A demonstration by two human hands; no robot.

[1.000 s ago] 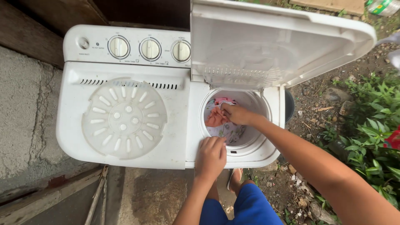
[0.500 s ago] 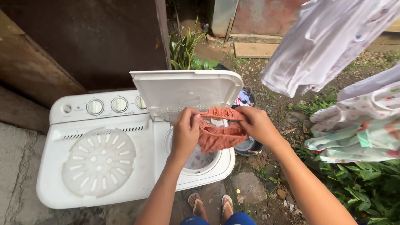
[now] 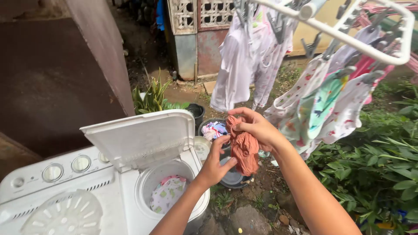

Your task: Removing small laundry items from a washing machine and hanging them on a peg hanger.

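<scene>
The cloth (image 3: 244, 148) held by both hands is rusty orange, plain. The washer (image 3: 65, 191) is white, lid (image 3: 141, 137) too, with grey dials. In its tub (image 3: 167, 193) lies a pale garment with pink and green prints. The shirt (image 3: 233, 65) on the white rack (image 3: 348, 35) is plain white; the clothes (image 3: 331, 109) beside it are white with red dots and teal prints. The basin (image 3: 213, 129) holds pink, blue and white pieces.

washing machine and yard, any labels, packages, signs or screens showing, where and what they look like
No packages, signs or screens show.
Control panel: back left of the white washing machine, three round pale dials, any markings too small to make out.
The left hand and right hand hold an unmarked orange-brown cloth.
</scene>
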